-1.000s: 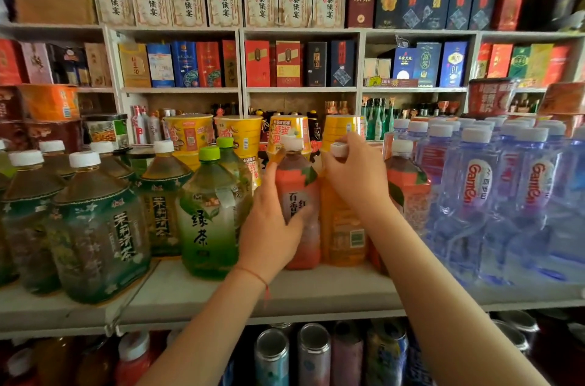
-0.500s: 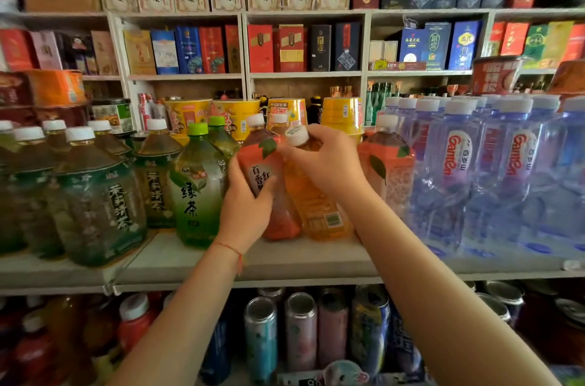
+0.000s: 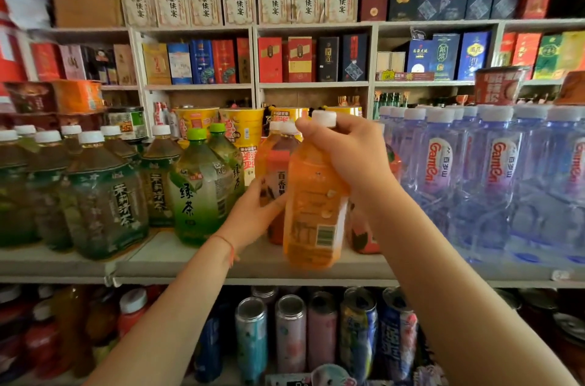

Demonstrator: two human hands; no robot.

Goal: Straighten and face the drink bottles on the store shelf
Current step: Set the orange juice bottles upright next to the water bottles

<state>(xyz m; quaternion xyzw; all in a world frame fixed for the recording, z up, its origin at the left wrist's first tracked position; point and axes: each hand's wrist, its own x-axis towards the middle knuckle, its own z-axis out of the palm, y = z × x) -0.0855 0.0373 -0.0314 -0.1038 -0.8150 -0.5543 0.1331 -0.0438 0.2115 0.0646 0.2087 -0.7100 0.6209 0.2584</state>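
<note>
Right now the right hand wraps the neck and shoulder of the orange bottle, fingers curled just under its white cap, and holds it at the front edge of the shelf. The bottle is tilted a little, and its barcode and fine print face the camera, so the back of the label is out front; holding it by the neck probably lets the wrist spin it round to show the front. Its base sits at or just over the shelf lip; contact can't be told because of blur. The left hand reaches in low, fingers curved against the lower body of the red-label bottle right behind and left of the orange one, likely steadying it so it doesn't tip while its neighbour moves; whether the thumb closes round it is hidden. Green tea bottles stand just left, labels mostly forward, with dark tea bottles further left. Water bottles pack the right side, close to the right forearm, so a wide swing could knock them. Cans sit on the shelf below. Judged step: turn the orange bottle, stand it upright in its row.
</note>
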